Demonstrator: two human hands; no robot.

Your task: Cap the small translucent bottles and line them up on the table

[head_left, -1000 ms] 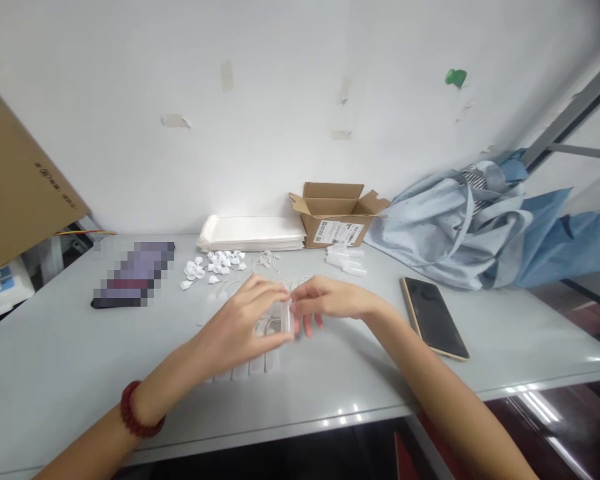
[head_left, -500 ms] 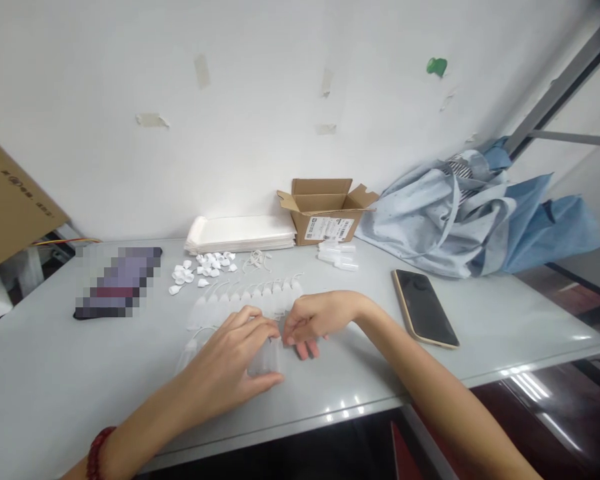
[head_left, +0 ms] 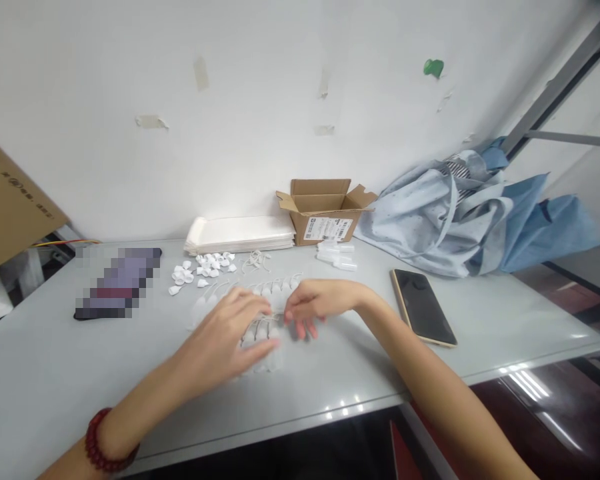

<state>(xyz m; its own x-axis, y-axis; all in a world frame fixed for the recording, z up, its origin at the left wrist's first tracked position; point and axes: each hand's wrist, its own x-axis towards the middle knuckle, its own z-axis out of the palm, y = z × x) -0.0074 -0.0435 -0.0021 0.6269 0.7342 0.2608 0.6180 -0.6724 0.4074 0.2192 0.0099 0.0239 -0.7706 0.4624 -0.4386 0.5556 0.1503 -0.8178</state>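
Note:
My left hand (head_left: 233, 327) hovers over a front row of clear plastic tubes (head_left: 266, 365), its thumb apart from the fingers. Pale cords (head_left: 261, 327) stick out of these tubes and show in the gap between thumb and fingers. Beside them my right hand (head_left: 323, 301) is bent at the wrist, thumb and index finger close together near the cord ends, the other fingers loosely curled below. Whatever its fingertips may hold is hidden. Behind both hands lies another row of corded tubes (head_left: 273, 288), partly covered by my left hand.
White caps (head_left: 210, 265) and loose cords (head_left: 257, 261) lie farther back. A white stack (head_left: 245, 233) and an open cardboard box (head_left: 325, 217) stand by the wall, clear tubes (head_left: 337, 255) before the box. A phone (head_left: 423, 307) and blue cloth bags (head_left: 445, 220) are at right, a pixelated item (head_left: 120, 283) at left.
My left hand has shifted slightly left and up, uncovering more of the front tubes' cords. My right hand has moved up a little, with its lower fingers drawn back.

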